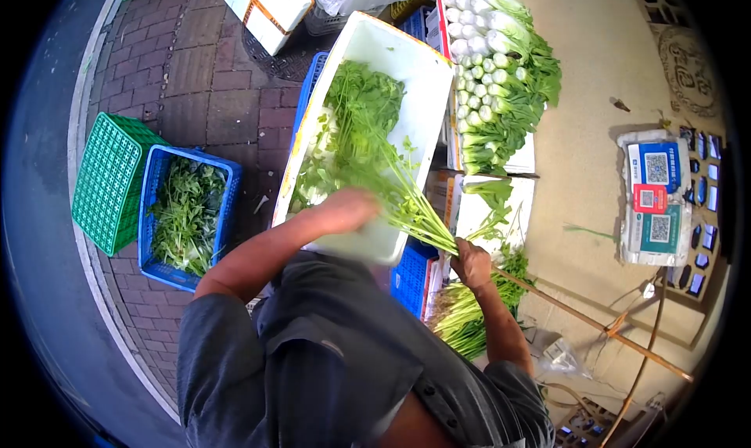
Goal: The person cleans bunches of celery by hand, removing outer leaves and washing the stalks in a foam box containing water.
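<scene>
My right hand point(473, 263) is closed round the stem ends of a bunch of celery point(418, 217). Its thin green stalks slant up and left, and the leafy tops reach over a white foam box point(426, 84). Near the stalks, above the box's near end, my left hand point(353, 209) is smeared by motion, so its fingers cannot be made out. Inside the box lie leafy greens point(364, 96), with paler stems along the left wall. More long-stemmed greens point(465, 319) lie beside and below my right forearm.
White-stemmed leafy vegetables point(489, 72) are stacked right of the box. At left, a blue crate point(235, 190) of greens stands against a green crate point(113, 186). A bamboo pole point(594, 327) juts out at right, near a board with QR codes point(657, 197).
</scene>
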Available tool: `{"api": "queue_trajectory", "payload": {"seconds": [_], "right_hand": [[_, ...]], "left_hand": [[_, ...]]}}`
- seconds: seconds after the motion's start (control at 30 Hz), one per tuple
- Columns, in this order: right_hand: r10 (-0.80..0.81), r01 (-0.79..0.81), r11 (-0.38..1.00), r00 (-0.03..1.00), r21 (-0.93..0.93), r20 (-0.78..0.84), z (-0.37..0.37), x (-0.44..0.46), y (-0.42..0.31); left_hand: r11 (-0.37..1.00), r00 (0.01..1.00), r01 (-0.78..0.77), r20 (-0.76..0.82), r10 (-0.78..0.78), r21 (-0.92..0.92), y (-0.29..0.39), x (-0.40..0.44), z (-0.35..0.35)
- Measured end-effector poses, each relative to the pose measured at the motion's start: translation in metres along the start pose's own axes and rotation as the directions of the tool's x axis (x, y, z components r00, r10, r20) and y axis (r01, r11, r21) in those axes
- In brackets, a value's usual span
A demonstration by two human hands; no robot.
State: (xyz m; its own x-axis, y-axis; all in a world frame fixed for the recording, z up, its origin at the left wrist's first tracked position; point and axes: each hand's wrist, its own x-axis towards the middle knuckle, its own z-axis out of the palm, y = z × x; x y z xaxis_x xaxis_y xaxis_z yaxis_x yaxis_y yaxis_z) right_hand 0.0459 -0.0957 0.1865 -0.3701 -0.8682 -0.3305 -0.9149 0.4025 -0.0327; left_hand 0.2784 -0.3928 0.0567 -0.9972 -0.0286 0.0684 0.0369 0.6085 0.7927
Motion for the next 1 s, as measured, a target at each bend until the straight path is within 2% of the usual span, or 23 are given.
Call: {"api": "queue_trajectory", "payload": {"seconds": [0.17, 0.27, 0.37, 0.43, 0.57, 0.67, 0.77, 0.87, 0.9, 0.97, 1.0], "right_hand": [[0.006, -0.006, 1.000, 1.000, -0.002, 0.019, 0.004, -0.002, 0.001], [-0.012, 0.012, 1.000, 0.997, -0.006, 0.078, 0.004, -0.004, -0.002], [-0.098, 0.098, 0.995, 0.995, -0.008, 0.028, 0.014, -0.002, -0.003], [-0.141, 0.140, 0.990, 0.990, -0.025, -0.003, 0.011, 0.002, -0.011], [-0.163, 0.163, 0.986, 0.986, -0.022, 0.024, 0.010, 0.009, -0.018], [-0.170, 0.171, 0.985, 0.985, -0.022, 0.024, 0.012, 0.012, -0.019], [-0.191, 0.191, 0.982, 0.982, 0.007, 0.005, 0.001, 0.011, -0.020], [-0.164, 0.167, 0.983, 0.985, -0.072, 0.052, 0.000, -0.005, -0.006], [-0.115, 0.125, 0.987, 0.988, -0.096, 0.105, 0.004, -0.007, -0.005], [-0.123, 0.129, 0.991, 0.986, -0.046, 0.109, 0.000, -0.006, -0.012], [-0.128, 0.132, 0.991, 0.986, -0.028, 0.105, -0.004, -0.001, -0.015]], "left_hand": [[0.993, 0.991, 0.117, 0.064, -0.115, -0.030, 0.006, 0.001, -0.003], [0.980, 0.977, 0.195, 0.080, -0.197, 0.041, 0.010, 0.004, -0.003], [0.964, 0.964, 0.264, -0.021, -0.263, 0.027, 0.000, 0.007, 0.013], [0.947, 0.948, 0.319, -0.028, -0.318, 0.040, -0.008, 0.011, 0.021], [0.897, 0.894, 0.442, -0.093, -0.439, 0.015, -0.010, 0.017, 0.028], [0.894, 0.891, 0.446, -0.110, -0.440, 0.042, -0.014, 0.019, 0.030], [0.779, 0.796, 0.605, -0.100, -0.597, 0.164, -0.040, 0.013, 0.030], [0.718, 0.688, 0.694, -0.237, -0.686, -0.060, -0.076, -0.003, 0.015], [0.773, 0.737, 0.630, -0.259, -0.625, -0.072, -0.076, 0.000, 0.018], [0.868, 0.813, 0.491, -0.315, -0.489, -0.080, -0.073, 0.012, 0.021], [0.885, 0.838, 0.458, -0.292, -0.460, -0.081, -0.071, 0.017, 0.022]]}}
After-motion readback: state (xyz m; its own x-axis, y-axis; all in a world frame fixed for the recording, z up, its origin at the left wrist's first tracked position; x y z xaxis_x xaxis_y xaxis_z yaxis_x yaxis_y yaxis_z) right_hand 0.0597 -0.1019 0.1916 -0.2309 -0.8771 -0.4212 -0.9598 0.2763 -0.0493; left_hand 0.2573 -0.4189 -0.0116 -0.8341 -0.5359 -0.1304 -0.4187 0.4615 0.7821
